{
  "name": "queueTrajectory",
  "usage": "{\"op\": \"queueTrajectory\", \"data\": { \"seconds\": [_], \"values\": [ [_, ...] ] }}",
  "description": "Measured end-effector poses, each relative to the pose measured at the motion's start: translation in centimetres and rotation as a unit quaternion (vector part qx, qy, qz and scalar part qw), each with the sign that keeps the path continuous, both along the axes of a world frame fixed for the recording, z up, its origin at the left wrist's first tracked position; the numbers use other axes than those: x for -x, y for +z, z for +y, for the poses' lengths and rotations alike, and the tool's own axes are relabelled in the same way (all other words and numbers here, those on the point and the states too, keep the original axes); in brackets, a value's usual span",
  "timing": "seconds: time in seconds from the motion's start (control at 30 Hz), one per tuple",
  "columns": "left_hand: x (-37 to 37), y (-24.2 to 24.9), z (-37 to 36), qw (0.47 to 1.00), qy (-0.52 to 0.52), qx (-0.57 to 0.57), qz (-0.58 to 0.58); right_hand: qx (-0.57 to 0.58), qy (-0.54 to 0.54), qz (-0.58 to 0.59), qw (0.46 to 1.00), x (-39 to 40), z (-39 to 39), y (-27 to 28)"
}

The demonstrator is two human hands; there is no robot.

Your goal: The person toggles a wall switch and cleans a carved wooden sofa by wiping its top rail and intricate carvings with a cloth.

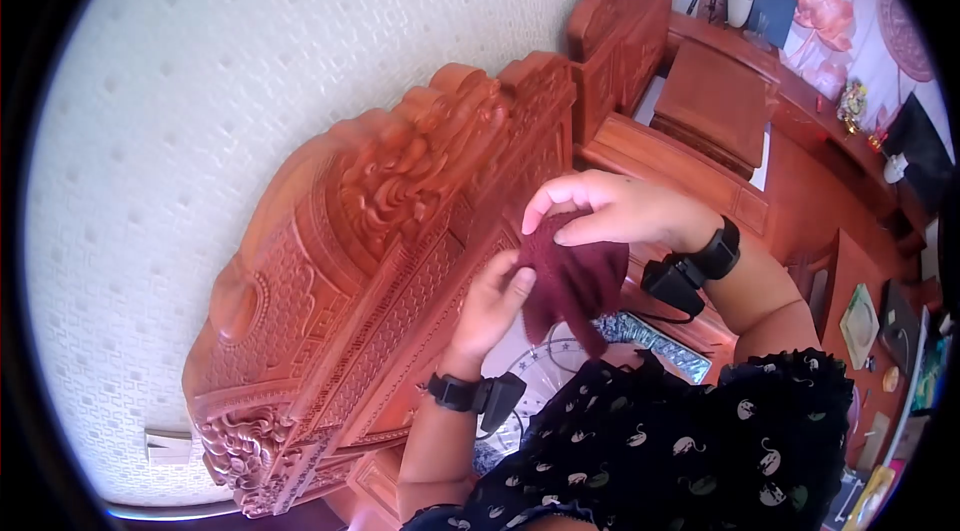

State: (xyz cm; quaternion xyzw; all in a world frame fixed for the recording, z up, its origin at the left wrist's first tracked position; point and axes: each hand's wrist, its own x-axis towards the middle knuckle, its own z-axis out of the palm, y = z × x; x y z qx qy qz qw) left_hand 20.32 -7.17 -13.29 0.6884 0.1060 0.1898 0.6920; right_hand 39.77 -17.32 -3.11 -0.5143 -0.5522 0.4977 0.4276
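Note:
A dark maroon piece of knitted fabric [578,276] hangs in folds between my two hands, above my lap; its exact kind I cannot make out. My left hand [492,303] pinches its near-left edge between thumb and fingers. Over its top edge my right hand [618,213] is curled, with the thumb and fingertips pressed on the cloth. The lower end of the fabric droops toward my dark patterned top [690,441]. Both wrists wear black strapped devices.
Beside me runs a carved reddish wooden sofa back [400,201] against a textured white wall [220,111]. A patterned seat cover [535,371] lies below my hands. Farther off stand a wooden side table [715,96], a long cabinet [800,96] and a desk with several items [860,326].

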Motion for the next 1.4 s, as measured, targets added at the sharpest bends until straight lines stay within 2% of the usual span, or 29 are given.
{"op": "queueTrajectory", "data": {
  "seconds": [0.07,0.1,0.13,0.2,0.27,0.37,0.43,0.47,0.53,0.6,0.67,0.7,0.77,0.87,0.93,1.0,1.1,1.13,1.2,1.27,1.4],
  "values": [
    [1.2,0.0,0.4,0.999,0.044,0.014,0.011,0.011,0.013,-0.05,0.999,0.4,0.1,0.0],
    [1.5,0.3,0.4,0.998,0.056,0.016,0.022,-0.023,0.006,-0.111,0.994,0.1,0.2,-0.5],
    [1.7,0.6,0.5,0.998,0.052,0.015,0.025,-0.024,0.001,-0.108,0.994,-0.3,0.4,-0.8],
    [1.3,1.0,0.8,0.993,0.115,0.001,-0.013,-0.064,0.041,-0.284,0.956,-1.7,0.6,-1.4],
    [0.3,1.9,0.9,0.991,0.13,-0.026,-0.031,0.047,0.042,-0.308,0.949,-2.6,0.3,-0.7],
    [-1.4,3.0,0.7,0.985,0.155,-0.065,-0.047,0.037,0.061,-0.297,0.952,-5.2,0.2,-1.6],
    [-2.8,2.7,1.1,0.981,0.181,-0.04,-0.058,0.068,0.105,-0.191,0.974,-7.2,0.9,-2.1],
    [-3.7,2.1,1.6,0.978,0.198,-0.027,-0.054,0.068,0.115,-0.198,0.971,-8.1,1.2,-1.8],
    [-5.6,1.0,2.3,0.973,0.223,-0.006,-0.056,0.04,0.1,-0.106,0.988,-9.7,2.2,-1.5],
    [-7.5,-0.4,3.3,0.968,0.246,0.011,-0.05,0.019,0.091,-0.075,0.993,-12.0,3.8,-1.1],
    [-9.7,-1.6,4.2,0.96,0.277,0.018,-0.05,-0.118,0.049,-0.203,0.971,-14.1,6.0,-0.8],
    [-10.8,-2.2,4.6,0.956,0.288,0.019,-0.047,-0.128,0.042,-0.207,0.969,-15.2,7.3,-0.2],
    [-12.6,-3.0,5.1,0.955,0.291,0.061,-0.012,-0.213,0.047,-0.29,0.932,-16.7,9.6,0.8],
    [-14.8,-3.7,5.5,0.955,0.293,0.032,0.018,-0.304,0.072,-0.359,0.88,-17.9,13.2,1.5],
    [-16.0,-3.9,5.9,0.948,0.315,0.027,0.026,-0.305,0.084,-0.374,0.872,-18.2,15.8,1.6],
    [-16.9,-3.5,6.0,0.937,0.342,0.068,-0.037,-0.3,0.091,-0.377,0.871,-18.0,17.8,1.9],
    [-17.5,-3.8,6.4,0.925,0.36,0.114,-0.035,-0.312,0.089,-0.405,0.855,-17.7,20.7,1.2],
    [-17.7,-4.0,6.3,0.923,0.366,0.114,-0.035,-0.331,0.081,-0.423,0.839,-17.6,21.4,0.9],
    [-18.0,-4.5,5.8,0.923,0.362,0.114,-0.066,-0.325,0.102,-0.408,0.847,-17.5,22.7,0.3],
    [-18.2,-4.4,5.4,0.912,0.393,0.107,-0.051,-0.317,0.128,-0.457,0.821,-17.1,24.0,-0.2],
    [-19.3,-2.8,4.2,0.903,0.403,0.122,-0.08,-0.303,0.146,-0.472,0.814,-16.1,25.8,-0.2]
  ]
}}
